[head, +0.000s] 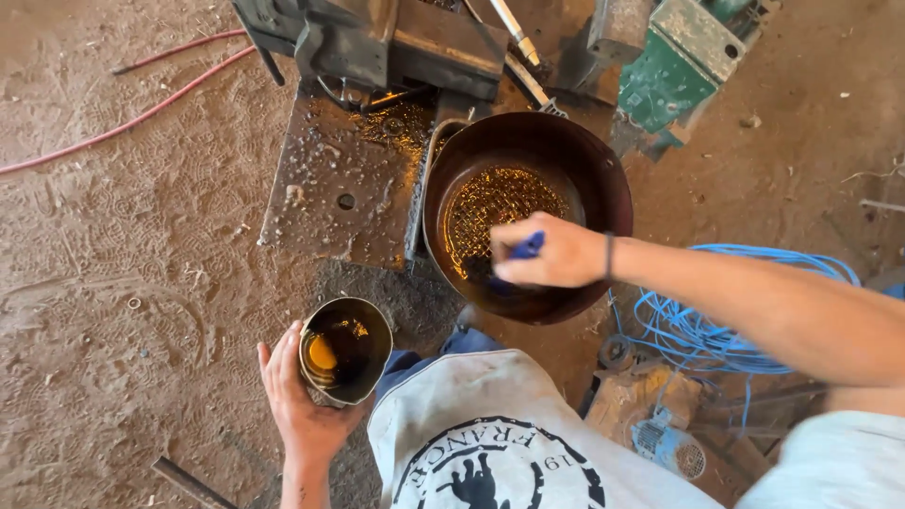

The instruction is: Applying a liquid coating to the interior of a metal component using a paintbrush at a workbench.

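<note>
1. The right hand (556,253), at centre-right of the frame, has its fingers (514,273) curled tight around a blue brush handle (525,247); only a short blue stub shows above the fist, and the working end is hidden below the hand.
2. The handle's long axis runs roughly from upper right down to lower left, its lower end dipping toward the bottom of the round metal pan (603,188).
3. The left hand (297,401), at lower left, wraps its fingers (275,363) from below and behind around an open tin can (345,349), which is held tilted with its mouth facing up toward the camera.
4. The can holds dark liquid with an amber-yellow glint on its left inner side; its rim looks bent and worn.
5. The pan is dark, rust-brown and deep, with a patterned mesh base (500,203) that shines golden and wet.
6. The pan sits at centre-top, touching the right edge of a spattered steel plate (330,188).
7. All around is a dirt floor (113,283) printed with shoe treads; a red hose (141,113) crosses the upper left, a blue cable (716,330) coils at the right, and a green machine part (674,71) lies at upper right.
</note>
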